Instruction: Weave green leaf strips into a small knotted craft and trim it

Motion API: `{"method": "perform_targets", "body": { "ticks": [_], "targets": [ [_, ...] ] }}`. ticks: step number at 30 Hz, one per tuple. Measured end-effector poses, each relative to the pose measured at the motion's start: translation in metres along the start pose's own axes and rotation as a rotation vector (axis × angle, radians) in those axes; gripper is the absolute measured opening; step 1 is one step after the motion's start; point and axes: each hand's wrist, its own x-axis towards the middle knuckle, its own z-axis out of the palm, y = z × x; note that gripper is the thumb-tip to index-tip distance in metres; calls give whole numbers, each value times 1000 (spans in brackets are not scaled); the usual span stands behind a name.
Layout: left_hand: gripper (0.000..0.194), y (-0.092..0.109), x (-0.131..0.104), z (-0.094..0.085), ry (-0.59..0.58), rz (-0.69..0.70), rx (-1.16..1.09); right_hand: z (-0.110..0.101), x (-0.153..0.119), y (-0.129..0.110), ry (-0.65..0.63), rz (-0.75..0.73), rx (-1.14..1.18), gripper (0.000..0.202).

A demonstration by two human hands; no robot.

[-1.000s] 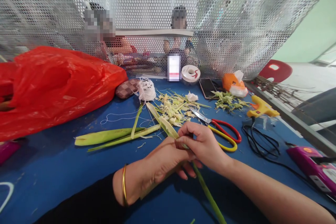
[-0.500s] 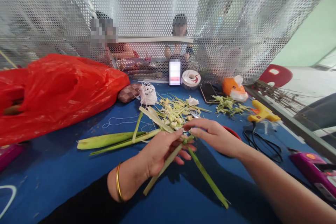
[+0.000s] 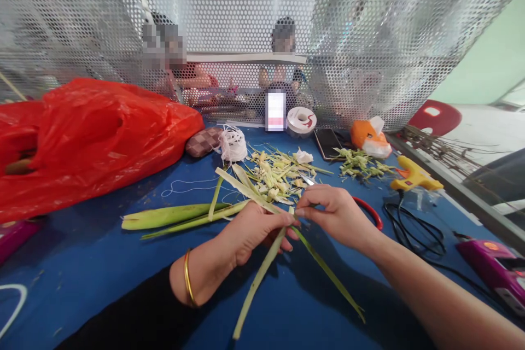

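Strips: the strips (image 3: pixel 259 284) meet between my two hands, over the middle of the table (image 3: pixel 102 268); one pale and one green tail hang toward me, and another end points away over the pile.
Left hand: my left hand (image 3: pixel 256 232) clamps the crossing between thumb and fingers, I judge so that it won't slip apart.
Right hand: my right hand (image 3: pixel 338 212) has thumb and forefinger pinched together just beside the crossing, a sliver of green between them; I take it that this leaves the other hand to do the steadying.
Scraps: the scraps (image 3: pixel 273 172) lie heaped just beyond my fingers.
Scissors: the scissors (image 3: pixel 371 213) lie partly hidden behind my right hand, probably kept there for easy reach.
Leaves: the long leaves (image 3: pixel 164 216) lie flat at my left, apart from the scraps.
String: the string (image 3: pixel 233 144) sits loosely bundled, touching the pouch (image 3: pixel 203 142), whose contents I can't see.
Bag: the red bag (image 3: pixel 110 136) gapes at the left; something brownish shows inside, too unclear to name.
Tissue holder: the orange holder (image 3: pixel 361 134) has a white tissue (image 3: pixel 376 123) poking from its top.
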Motion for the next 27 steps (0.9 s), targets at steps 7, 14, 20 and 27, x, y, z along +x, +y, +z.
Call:
{"method": "perform_targets", "body": {
  "ticks": [7,14,20,27],
  "targets": [
    [15,-4,6,-1,31,1,-105,-3,2,2,76,-73,-213,12],
    [18,1,9,-8,28,169,-356,7,-19,-27,199,66,-161,30],
    [19,0,9,-1,82,211,-417,46,-20,-21,-12,339,273,20],
    [17,-5,10,3,103,250,-395,55,-19,-15,97,344,438,28]
  ]
}}
